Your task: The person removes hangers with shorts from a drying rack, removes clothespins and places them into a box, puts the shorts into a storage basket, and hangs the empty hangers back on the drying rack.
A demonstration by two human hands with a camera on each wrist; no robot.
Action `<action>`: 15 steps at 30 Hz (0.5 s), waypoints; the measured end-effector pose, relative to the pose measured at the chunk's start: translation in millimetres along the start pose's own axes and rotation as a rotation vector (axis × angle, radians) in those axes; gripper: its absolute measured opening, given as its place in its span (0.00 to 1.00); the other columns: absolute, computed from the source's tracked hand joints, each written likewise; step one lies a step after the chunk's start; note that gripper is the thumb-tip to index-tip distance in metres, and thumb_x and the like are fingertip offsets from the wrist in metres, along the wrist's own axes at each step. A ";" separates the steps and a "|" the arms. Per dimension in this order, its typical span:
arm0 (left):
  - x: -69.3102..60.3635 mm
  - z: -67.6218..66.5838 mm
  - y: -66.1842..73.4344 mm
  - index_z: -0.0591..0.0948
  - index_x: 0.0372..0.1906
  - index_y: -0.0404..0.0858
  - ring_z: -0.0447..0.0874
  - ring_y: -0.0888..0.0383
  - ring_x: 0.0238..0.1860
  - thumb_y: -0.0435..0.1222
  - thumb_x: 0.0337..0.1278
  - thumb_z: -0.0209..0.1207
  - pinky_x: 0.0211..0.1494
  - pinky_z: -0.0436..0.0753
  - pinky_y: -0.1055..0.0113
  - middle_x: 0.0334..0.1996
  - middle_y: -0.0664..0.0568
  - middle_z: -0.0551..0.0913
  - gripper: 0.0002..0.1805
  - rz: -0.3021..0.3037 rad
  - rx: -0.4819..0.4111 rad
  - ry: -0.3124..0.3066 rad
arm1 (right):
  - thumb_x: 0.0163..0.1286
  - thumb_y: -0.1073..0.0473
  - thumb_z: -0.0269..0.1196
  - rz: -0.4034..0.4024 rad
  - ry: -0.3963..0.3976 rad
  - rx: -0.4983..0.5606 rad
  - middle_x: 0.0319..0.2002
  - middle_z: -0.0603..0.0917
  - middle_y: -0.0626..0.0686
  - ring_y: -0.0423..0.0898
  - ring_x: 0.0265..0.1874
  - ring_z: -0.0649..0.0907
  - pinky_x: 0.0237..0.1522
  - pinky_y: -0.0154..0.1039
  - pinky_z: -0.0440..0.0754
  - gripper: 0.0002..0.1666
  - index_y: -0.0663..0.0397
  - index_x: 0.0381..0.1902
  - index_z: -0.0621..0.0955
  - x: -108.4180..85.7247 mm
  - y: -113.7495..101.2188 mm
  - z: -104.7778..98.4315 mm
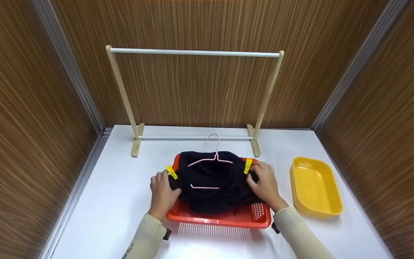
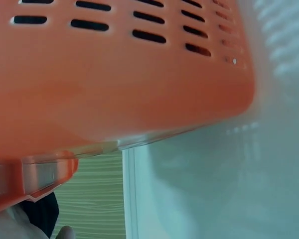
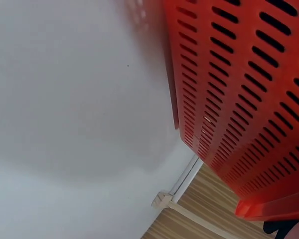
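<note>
Two sets of fingers were curled in on the black garment, with little gap left between thumb and fingertips: those of the left hand gripped the cloth just below the left yellow clip, and those of the right hand pinched it just beside the right yellow clip. The step in hand seemed to be settling the clipped shoulders on the pink hanger, whose wire showed through the neckline; the next move probably called for an even, two-sided hold, so that neither clip slipped. Each hand reached forward with its back mostly upward, the wrists well apart and the forearms slanting inward from the near side, in pale sleeves. The garment lay in the red basket, bunched over its far part, with the hanger's hook rising clear of the cloth toward the rack. That rack stood behind, its top bar bare, while a yellow tray sat on the white bench to the right, apart from the basket.
</note>
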State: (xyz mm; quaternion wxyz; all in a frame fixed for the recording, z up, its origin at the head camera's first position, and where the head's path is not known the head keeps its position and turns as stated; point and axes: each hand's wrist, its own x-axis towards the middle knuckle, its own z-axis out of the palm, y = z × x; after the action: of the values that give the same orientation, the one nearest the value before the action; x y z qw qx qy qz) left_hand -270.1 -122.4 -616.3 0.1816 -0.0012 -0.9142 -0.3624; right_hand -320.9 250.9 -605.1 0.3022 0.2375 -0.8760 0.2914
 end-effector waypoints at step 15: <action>2.5 -3.2 7.0 0.73 0.44 0.33 0.65 0.45 0.42 0.46 0.69 0.64 0.50 0.63 0.51 0.39 0.44 0.73 0.19 0.082 0.005 0.008 | 0.72 0.56 0.68 0.345 -0.123 0.175 0.25 0.75 0.45 0.44 0.26 0.73 0.33 0.42 0.71 0.11 0.56 0.46 0.82 6.7 -25.8 -18.4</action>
State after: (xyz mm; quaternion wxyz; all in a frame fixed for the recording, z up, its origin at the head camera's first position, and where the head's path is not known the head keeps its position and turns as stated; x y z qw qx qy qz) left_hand -270.5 -119.7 -608.7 0.2002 -0.0368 -0.9134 -0.3524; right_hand -303.1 242.9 -579.2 0.1719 0.1265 -0.8919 0.3987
